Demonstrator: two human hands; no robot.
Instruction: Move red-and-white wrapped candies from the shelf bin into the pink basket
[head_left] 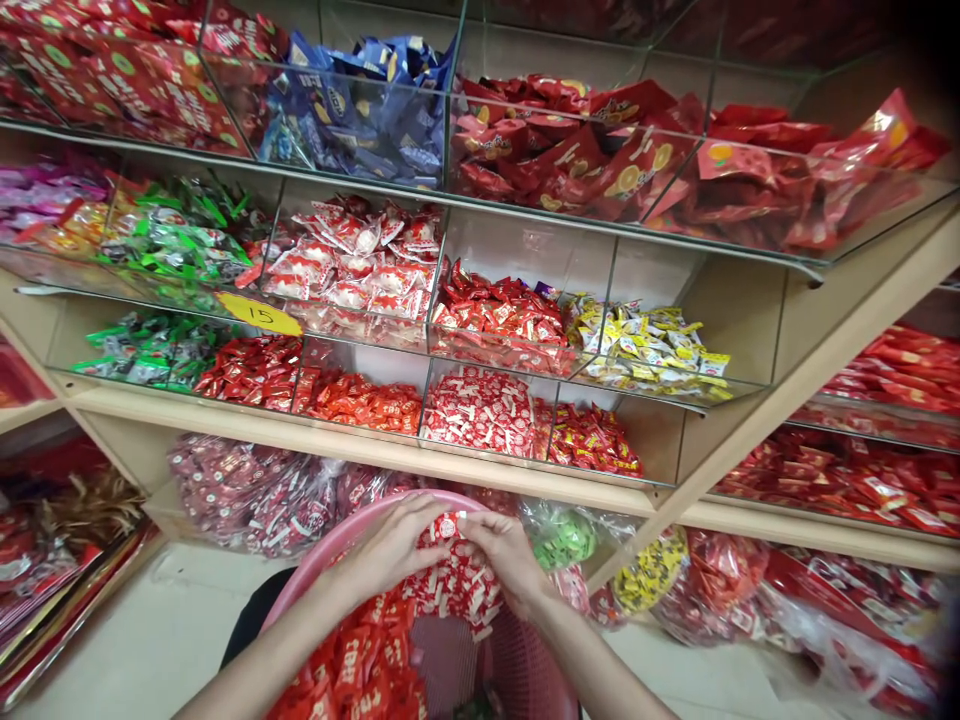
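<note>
A small red and white wrapped candy (446, 526) is held up between my two hands, its round printed mark facing me. My left hand (394, 550) closes on its left side, and my right hand (506, 552) pinches the right end between thumb and finger. Directly beneath them is a pink plastic basket (289, 588). Inside it lie a heap of similar red and white candies (469, 592) and, nearer me on the left, larger red packets with gold print (352, 660). Part of the basket's dark bottom shows between the heaps.
Ahead stands a wooden shelf (360, 448) with clear bins of wrapped sweets. One bin of red and white candies (480, 412) sits just above the basket. A yellow price tag (260, 314) reads 15. Bagged sweets (652, 568) lie on the floor.
</note>
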